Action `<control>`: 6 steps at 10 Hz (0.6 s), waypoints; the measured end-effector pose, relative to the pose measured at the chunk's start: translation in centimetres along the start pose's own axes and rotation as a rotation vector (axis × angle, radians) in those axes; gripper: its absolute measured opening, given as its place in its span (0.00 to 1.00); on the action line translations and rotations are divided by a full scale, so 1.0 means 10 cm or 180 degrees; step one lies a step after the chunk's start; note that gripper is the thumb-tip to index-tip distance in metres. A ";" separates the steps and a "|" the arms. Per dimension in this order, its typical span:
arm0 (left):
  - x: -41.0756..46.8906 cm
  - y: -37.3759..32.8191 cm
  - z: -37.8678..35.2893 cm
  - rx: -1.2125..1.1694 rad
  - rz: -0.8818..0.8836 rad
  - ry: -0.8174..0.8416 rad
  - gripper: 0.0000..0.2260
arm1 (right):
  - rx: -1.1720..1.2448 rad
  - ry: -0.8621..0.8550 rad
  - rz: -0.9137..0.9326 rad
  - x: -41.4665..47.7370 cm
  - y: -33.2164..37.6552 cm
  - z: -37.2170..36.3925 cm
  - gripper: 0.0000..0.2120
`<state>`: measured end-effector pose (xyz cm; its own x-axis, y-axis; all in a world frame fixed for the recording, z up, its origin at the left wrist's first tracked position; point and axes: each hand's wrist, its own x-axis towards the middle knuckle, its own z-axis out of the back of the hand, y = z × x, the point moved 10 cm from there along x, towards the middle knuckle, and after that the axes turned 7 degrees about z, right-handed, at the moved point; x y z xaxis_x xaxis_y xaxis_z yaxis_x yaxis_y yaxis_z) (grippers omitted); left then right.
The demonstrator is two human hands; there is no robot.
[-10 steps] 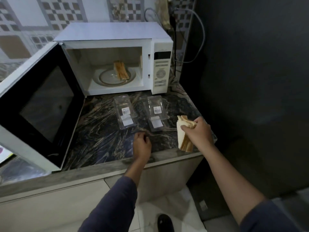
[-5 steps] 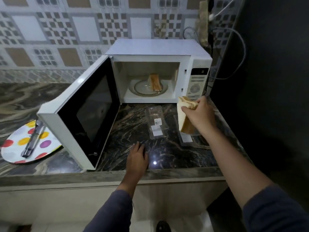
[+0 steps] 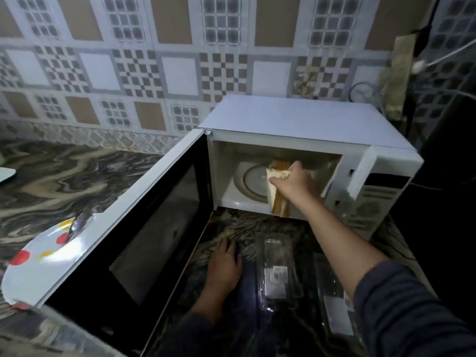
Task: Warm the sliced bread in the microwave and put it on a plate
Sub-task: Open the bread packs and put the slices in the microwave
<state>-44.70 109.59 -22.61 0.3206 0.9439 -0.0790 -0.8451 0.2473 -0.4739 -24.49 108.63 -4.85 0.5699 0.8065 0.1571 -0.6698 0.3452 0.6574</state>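
Observation:
A white microwave [image 3: 304, 117] stands on the dark marbled counter, its door [image 3: 144, 228] swung wide to the left. My right hand [image 3: 296, 181] grips a stack of sliced bread [image 3: 277, 202] at the mouth of the cavity, just above the glass turntable [image 3: 251, 180]. Another bit of bread [image 3: 280, 164] shows behind my fingers, mostly hidden. Palm down, my left hand [image 3: 224, 266] lies flat on the counter in front of the microwave. A white plate with coloured dots [image 3: 33, 264] lies left of the door, partly hidden by it.
Two clear plastic packages [image 3: 277, 269] [image 3: 334, 300] lie on the counter to the right of my left hand. A metal utensil [image 3: 77, 225] rests on the dotted plate. A patterned tile wall stands behind, with cables at the right. A pale object [image 3: 6, 173] shows at the far left edge.
My right hand has carried the bread stack up from the counter's front edge into the microwave opening. My left hand stayed resting on the counter. The camera moved closer.

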 end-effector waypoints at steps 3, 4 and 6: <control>0.60 -0.08 -0.08 0.0219 -0.0086 -0.0254 0.34 | 0.0075 0.0574 -0.0397 0.81 -0.15 -0.81 0.17; 0.65 -0.05 -0.09 0.0214 -0.0106 -0.0395 0.29 | 0.0414 0.0228 -0.0665 1.06 -0.29 -0.97 0.14; 0.66 -0.05 -0.03 -0.0025 -0.0097 -0.0511 0.31 | -0.0371 0.0133 -0.0475 1.60 -0.69 -1.46 0.26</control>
<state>-42.03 115.61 -23.18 0.2729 0.9590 0.0764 -0.8324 0.2752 -0.4809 -17.73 126.14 -17.58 0.6484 0.7606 0.0318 -0.6312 0.5138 0.5810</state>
